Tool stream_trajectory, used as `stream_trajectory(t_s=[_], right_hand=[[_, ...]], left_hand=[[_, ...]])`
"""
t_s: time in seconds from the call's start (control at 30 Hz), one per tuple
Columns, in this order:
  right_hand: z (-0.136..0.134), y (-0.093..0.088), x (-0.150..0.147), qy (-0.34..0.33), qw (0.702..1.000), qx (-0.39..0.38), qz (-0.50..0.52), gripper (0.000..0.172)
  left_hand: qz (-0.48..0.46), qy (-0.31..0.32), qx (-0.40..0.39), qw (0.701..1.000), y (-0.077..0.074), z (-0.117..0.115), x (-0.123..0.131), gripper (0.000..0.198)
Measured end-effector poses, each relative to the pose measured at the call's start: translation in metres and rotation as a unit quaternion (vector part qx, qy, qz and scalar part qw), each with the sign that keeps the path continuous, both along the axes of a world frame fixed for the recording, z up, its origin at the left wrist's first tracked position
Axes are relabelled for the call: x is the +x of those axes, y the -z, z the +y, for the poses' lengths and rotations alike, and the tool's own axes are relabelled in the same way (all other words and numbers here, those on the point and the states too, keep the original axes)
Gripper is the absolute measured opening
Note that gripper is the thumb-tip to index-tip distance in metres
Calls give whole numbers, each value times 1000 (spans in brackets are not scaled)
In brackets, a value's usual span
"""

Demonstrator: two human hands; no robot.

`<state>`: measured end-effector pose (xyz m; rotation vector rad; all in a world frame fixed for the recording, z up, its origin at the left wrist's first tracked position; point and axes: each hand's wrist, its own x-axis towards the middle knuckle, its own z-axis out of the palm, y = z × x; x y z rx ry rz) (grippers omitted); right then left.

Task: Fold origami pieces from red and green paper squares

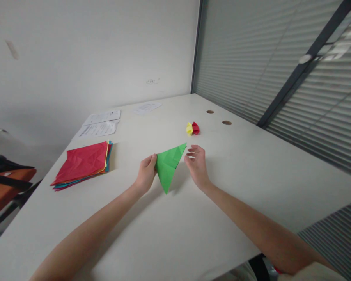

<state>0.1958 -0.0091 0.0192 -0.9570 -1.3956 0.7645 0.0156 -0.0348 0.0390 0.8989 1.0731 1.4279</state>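
Observation:
A green sheet of paper (169,162), folded into a triangle with crease lines across it, is held up over the white table. My left hand (146,171) pinches its left corner between thumb and fingers. One point of the triangle hangs downward, and another reaches up to the right. Close to that right-hand point is my right hand (197,166), its fingers curved and apart with nothing in them. A small gap seems to separate those fingertips from the paper.
A stack of coloured paper (83,162), red on top, lies at the left. Printed sheets (101,123) and another printed page (148,108) lie farther back. A small yellow and red folded paper piece (193,128) sits beyond my hands. Two round holes (227,122) pierce the table (269,168) near the blinds.

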Motion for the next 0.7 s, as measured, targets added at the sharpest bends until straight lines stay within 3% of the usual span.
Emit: stream_trajectory(t_s=[0.1,0.2,0.47,0.7], right_hand=[[7,2,-2,-78,982,-143,91,69],[9,4,-5,-130,961,-210,127,56],[6,-1,-5,-118,951,-184,219,36],[12,-4,3,-57,969,-134,200,30]], left_hand=[[86,-3,29,996,5,1,-1,38],[136,10,45,990,7,0,0,42],[121,71,27,990,3,-4,2,45],[86,86,5,993,-1,-3,0,50]])
